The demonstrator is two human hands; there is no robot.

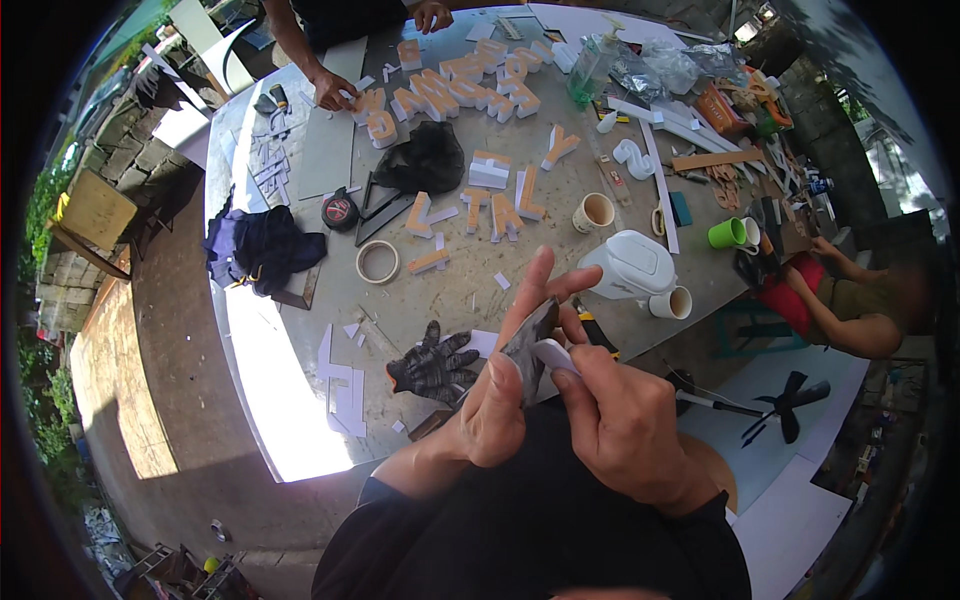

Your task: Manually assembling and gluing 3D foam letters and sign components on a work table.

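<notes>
My left hand [495, 425] is raised over the near table edge, fingers stretched upward. Against its palm it holds a bent dark grey sheet [525, 345] that looks like sandpaper, with the thumb along its near side. My right hand [632, 425] pinches a small white flat piece [556, 356] with a rounded end, between thumb and forefinger. The piece's edge meets the grey sheet. Just beyond my left hand a dark work glove [435, 362] lies on the table. A yellow and black utility knife [597, 330] lies partly hidden behind my right hand.
White block letters with orange-brown faces [465, 90] crowd the far side of the table [330, 240]. A tape roll [378, 262], a white lidded container [632, 265] and paper cups [594, 213] stand nearer. One person's hand [335, 90] touches the letters; another person [850, 300] sits at right.
</notes>
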